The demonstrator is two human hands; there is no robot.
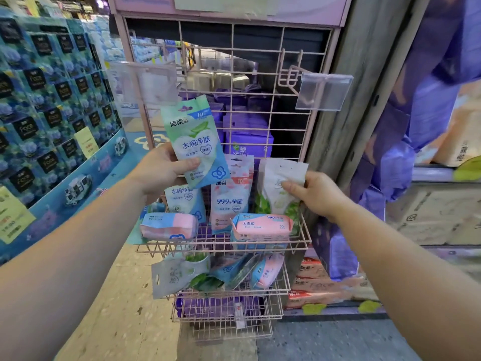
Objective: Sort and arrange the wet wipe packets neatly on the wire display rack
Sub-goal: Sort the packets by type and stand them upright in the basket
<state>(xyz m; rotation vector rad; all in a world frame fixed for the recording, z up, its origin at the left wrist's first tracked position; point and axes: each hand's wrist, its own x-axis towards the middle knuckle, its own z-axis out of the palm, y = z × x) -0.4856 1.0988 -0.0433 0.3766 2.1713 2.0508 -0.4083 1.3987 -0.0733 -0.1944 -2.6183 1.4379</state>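
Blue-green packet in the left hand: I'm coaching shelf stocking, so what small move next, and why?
Probably lower the blue-green packet behind its matching packet in the upper basket, since the left hand holds it above that stack.

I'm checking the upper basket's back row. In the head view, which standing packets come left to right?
Blue packet → pink packet → white leafy packet, pinched by the right hand.

A blue-green packet [195, 142] is held tilted above the pink wire rack [302, 238]. A white leafy packet [279, 188] stands upright in the upper basket (pink ones [261, 226] lie flat in front).
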